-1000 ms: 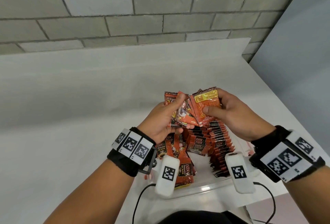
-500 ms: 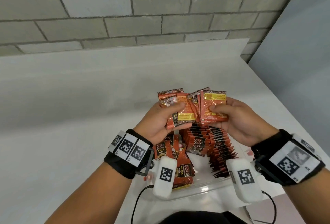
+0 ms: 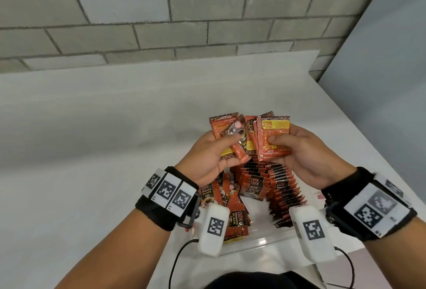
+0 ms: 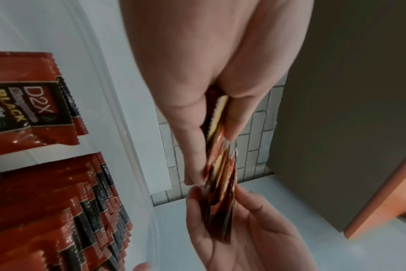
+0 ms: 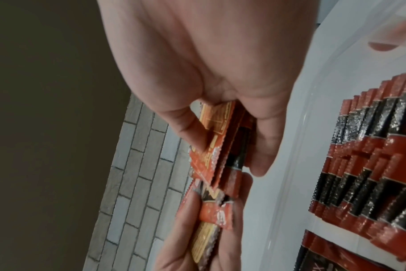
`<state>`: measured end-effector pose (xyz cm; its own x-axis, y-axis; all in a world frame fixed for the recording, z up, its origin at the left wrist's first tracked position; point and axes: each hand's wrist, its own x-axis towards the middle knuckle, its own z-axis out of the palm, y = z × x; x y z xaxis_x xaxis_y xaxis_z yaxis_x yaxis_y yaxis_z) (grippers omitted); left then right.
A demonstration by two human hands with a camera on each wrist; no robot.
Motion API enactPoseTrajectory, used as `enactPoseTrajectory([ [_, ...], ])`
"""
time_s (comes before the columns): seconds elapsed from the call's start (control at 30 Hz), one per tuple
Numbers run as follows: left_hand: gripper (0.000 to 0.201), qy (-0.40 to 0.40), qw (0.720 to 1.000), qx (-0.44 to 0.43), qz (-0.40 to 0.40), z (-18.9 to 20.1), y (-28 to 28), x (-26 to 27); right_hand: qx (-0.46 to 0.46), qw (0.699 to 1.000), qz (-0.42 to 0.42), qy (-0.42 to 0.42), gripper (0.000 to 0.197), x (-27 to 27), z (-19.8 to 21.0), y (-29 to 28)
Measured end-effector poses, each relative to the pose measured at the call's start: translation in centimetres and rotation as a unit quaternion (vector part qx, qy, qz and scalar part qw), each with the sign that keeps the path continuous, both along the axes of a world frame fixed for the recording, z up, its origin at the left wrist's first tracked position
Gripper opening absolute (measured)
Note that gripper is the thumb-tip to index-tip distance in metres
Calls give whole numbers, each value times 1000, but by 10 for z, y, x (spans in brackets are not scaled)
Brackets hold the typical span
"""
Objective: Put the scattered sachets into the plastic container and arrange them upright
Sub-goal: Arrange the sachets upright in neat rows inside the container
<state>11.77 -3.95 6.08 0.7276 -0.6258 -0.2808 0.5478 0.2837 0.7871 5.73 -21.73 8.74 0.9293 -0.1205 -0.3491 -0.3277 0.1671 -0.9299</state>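
Both hands hold a fanned bunch of red and orange coffee sachets [image 3: 250,137] above the clear plastic container [image 3: 260,243]. My left hand [image 3: 211,152] pinches the left part of the bunch [image 4: 220,165], thumb over the front. My right hand [image 3: 297,150] pinches the right sachets [image 5: 220,146], with a yellow-labelled back facing me. Inside the container, rows of sachets [image 3: 276,187] stand upright, and a few sachets [image 3: 232,215] lean loosely at the front left. The container's far end is hidden behind the hands.
The container sits near the front edge of a white table [image 3: 92,150]. A grey brick wall [image 3: 161,12] runs along the back and a grey panel [image 3: 380,81] stands at the right. Wrist cameras with cables [image 3: 179,258] hang under both wrists.
The hands have drawn slightly apart and spread the bunch wider. One sachet in the left hand has tilted diagonally under the thumb.
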Motion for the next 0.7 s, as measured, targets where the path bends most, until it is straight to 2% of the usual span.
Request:
enactPoseTrajectory([
  [0.07, 17, -51, 998, 38, -7, -1, -3, -2, -13, 1000, 18, -6, 28, -1, 1, 3],
  [0.13, 16, -66, 996, 54, 0, -1, -5, -3, -34, 999, 34, -12, 27, -2, 2, 5],
  [0.23, 15, -27, 999, 35, 17, 2, -6, -2, -33, 999, 20, -24, 26, -2, 2, 4],
  [0.33, 21, 14, 999, -4, 35, 5, -5, -1, 6, 999, -21, -35, 25, -1, 1, -1],
  [0.5, 23, -40, 999, 26, 16, 3, -11, -4, 20, 999, -24, -27, 27, -1, 0, 3],
  [0.7, 45, -99, 993, 52, -39, 6, -13, -8, 9, 999, -3, -42, 30, -2, 4, 10],
])
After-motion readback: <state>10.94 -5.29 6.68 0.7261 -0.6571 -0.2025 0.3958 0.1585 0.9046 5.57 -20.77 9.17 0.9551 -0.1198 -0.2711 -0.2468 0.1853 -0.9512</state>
